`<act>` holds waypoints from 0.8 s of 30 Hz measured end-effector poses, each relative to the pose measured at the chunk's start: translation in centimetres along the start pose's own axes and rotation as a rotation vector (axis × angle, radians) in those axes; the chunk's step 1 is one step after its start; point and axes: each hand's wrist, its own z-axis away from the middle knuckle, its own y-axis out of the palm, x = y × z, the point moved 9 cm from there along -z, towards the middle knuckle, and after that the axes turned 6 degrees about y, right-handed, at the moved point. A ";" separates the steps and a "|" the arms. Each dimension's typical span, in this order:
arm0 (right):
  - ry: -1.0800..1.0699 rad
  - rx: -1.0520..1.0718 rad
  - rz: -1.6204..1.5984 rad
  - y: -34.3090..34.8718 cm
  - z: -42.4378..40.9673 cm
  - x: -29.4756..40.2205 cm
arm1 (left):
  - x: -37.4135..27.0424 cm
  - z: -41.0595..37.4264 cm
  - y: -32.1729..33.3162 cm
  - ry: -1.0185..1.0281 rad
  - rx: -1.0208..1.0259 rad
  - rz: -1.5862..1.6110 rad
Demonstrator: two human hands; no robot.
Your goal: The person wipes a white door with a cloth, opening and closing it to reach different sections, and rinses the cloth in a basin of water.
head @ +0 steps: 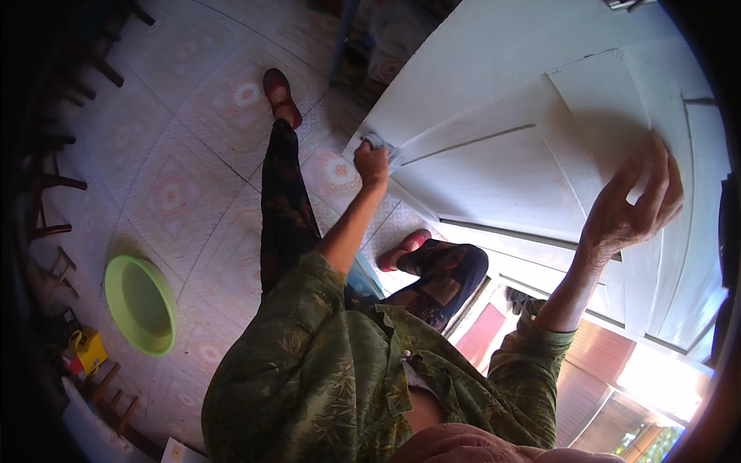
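A white panelled door (463, 191) stands in front of me and to the right. My left hand (371, 165) grips a crumpled grey cloth (376, 140) against the door's lower left corner. Part of the cloth is hidden behind my fingers. Farther right, my right hand (637, 194) is raised before the door with its fingers apart and slightly bent. Nothing shows in it, and its shadow falls on a raised door panel (596, 98). Whether its fingertips touch the door I cannot tell.
A green plastic basin (140, 305) rests on the patterned tile floor (173, 197) to the left. Wooden stools (61, 182) line the left side, near a yellow container (88, 352). Something light blue (367, 278) lies between my legs. A bright opening (660, 382) is at lower right.
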 end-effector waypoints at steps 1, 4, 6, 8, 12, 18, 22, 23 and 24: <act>0.008 0.003 0.000 0.0 0.0 -0.1 | -2.3 1.0 0.4 0.012 0.033 0.146; 0.042 -0.027 -0.045 0.2 0.1 0.2 | -8.4 2.6 0.5 0.094 0.099 0.437; 0.020 -0.034 -0.029 0.1 -0.2 0.1 | -14.0 3.8 0.6 0.265 0.099 0.486; 0.037 -0.030 -0.019 0.3 -0.2 0.0 | -18.9 5.0 0.4 0.380 0.126 0.477; 0.027 -0.027 0.011 0.3 -0.3 0.1 | -27.9 6.8 -0.1 0.575 0.160 0.498; 0.023 -0.036 0.000 -0.2 -0.3 0.5 | -35.3 8.0 -2.2 1.093 0.033 0.350; 0.038 -0.040 -0.014 -0.6 -0.3 0.7 | -31.8 6.6 -3.3 1.217 -0.025 0.116; 0.040 -0.036 -0.027 -0.6 -0.3 0.7 | -29.9 5.6 -3.7 1.183 -0.041 0.059; 0.042 -0.031 -0.038 -0.7 -0.3 0.7 | -27.6 4.2 -4.1 1.080 -0.031 0.019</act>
